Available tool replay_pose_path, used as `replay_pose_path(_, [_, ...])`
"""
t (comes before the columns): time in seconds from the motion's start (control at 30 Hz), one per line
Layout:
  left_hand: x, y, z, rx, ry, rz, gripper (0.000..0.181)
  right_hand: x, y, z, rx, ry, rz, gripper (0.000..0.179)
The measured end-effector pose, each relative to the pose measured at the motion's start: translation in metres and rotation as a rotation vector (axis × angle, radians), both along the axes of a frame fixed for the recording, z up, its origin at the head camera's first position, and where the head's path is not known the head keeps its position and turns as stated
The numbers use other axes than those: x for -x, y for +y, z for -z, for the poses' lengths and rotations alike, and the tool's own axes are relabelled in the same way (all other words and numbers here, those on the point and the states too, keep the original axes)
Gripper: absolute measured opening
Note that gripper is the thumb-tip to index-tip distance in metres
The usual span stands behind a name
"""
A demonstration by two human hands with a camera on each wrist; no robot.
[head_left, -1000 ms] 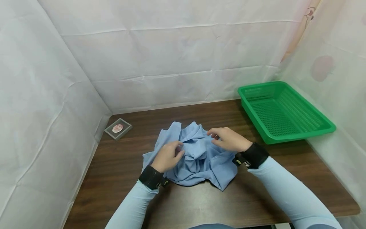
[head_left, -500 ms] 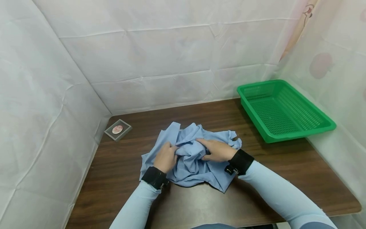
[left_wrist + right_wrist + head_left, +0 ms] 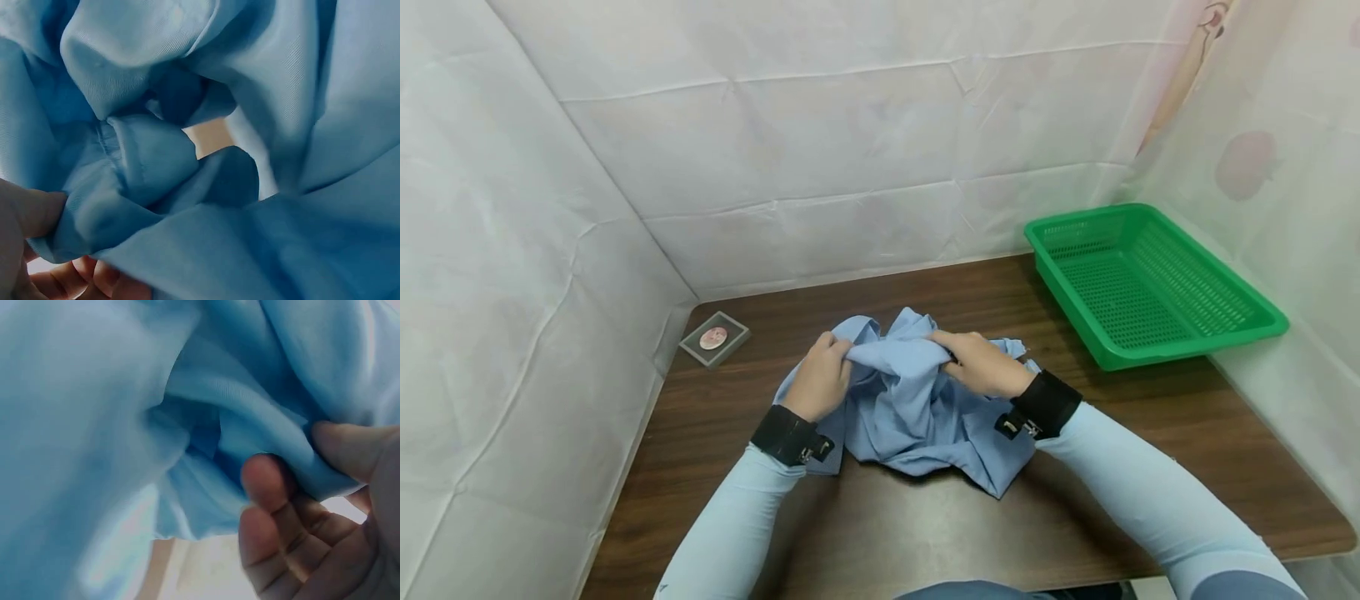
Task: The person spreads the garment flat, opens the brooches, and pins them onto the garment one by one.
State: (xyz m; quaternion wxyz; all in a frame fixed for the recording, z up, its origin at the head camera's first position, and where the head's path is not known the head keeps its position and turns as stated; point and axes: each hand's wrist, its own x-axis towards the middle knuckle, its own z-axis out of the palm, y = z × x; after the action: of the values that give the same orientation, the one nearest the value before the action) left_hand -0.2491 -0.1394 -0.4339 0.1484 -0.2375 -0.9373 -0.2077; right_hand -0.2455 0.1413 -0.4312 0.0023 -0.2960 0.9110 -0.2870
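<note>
A crumpled light blue garment (image 3: pixel 898 417) with stitched seams lies bunched on the dark wooden table (image 3: pixel 880 533), its upper part lifted between two hands. My left hand (image 3: pixel 817 379) grips a fold at its left side; in the left wrist view the thumb (image 3: pixel 40 211) presses the cloth against curled fingers. On the other side my right hand (image 3: pixel 983 367) pinches a fold. The right wrist view shows that thumb (image 3: pixel 350 447) on one face of the fold and fingertips (image 3: pixel 265 481) on the other. Loose cloth hangs between the hands down to the tabletop.
At the back right stands a green plastic basket (image 3: pixel 1157 354) with perforated sides. A small grey square dish (image 3: pixel 730 346) holding a round pinkish disc (image 3: pixel 713 337) sits at the back left. White sheeting (image 3: pixel 820 150) rises behind the table and along both sides.
Both hands have come down onto the garment and taken hold of it. The left hand has since moved up and left, raising and spreading the cloth's top fold.
</note>
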Motion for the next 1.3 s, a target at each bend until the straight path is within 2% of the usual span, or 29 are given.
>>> replay_pose_path(0.1, [0.003, -0.002, -0.017, -0.018, -0.021, 0.001, 0.016, 0.002, 0.004, -0.012, 0.048, 0.034, 0.02, 0.049])
replay_pose_path(0.3, [0.008, -0.009, -0.044, -0.037, 0.026, -0.003, 0.017, 0.007, 0.012, -0.03, 0.136, 0.099, 0.098, 0.052])
replay_pose_path(0.5, [0.013, -0.014, -0.07, -0.052, 0.079, 0.01, 0.017, 0.012, 0.02, -0.044, 0.219, 0.202, 0.164, 0.032])
replay_pose_path(0.67, [0.017, -0.017, -0.093, -0.076, 0.088, 0.044, 0.016, 0.019, 0.022, -0.05, 0.236, 0.286, 0.18, 0.01])
replay_pose_path(0.8, [0.023, -0.017, -0.11, -0.07, 0.109, 0.068, 0.018, 0.024, 0.021, -0.05, 0.233, 0.323, 0.175, 0.018])
replay_pose_path(0.93, [0.029, -0.015, -0.123, -0.035, 0.129, 0.089, 0.02, 0.031, 0.018, -0.048, 0.219, 0.338, 0.156, 0.025])
replay_pose_path(1.03, [0.034, -0.013, -0.125, -0.009, 0.125, 0.085, 0.022, 0.033, 0.016, -0.044, 0.173, 0.324, 0.142, 0.025])
replay_pose_path(1.1, [0.038, -0.012, -0.123, -0.001, 0.102, 0.065, 0.025, 0.033, 0.014, -0.041, 0.132, 0.291, 0.144, 0.022])
replay_pose_path(1.2, [0.049, -0.013, -0.11, -0.003, 0.047, 0.016, 0.027, 0.032, 0.013, -0.035, 0.071, 0.212, 0.155, 0.02])
replay_pose_path(1.3, [0.062, -0.016, -0.092, -0.007, -0.002, -0.037, 0.028, 0.032, 0.012, -0.028, 0.019, 0.128, 0.162, 0.03])
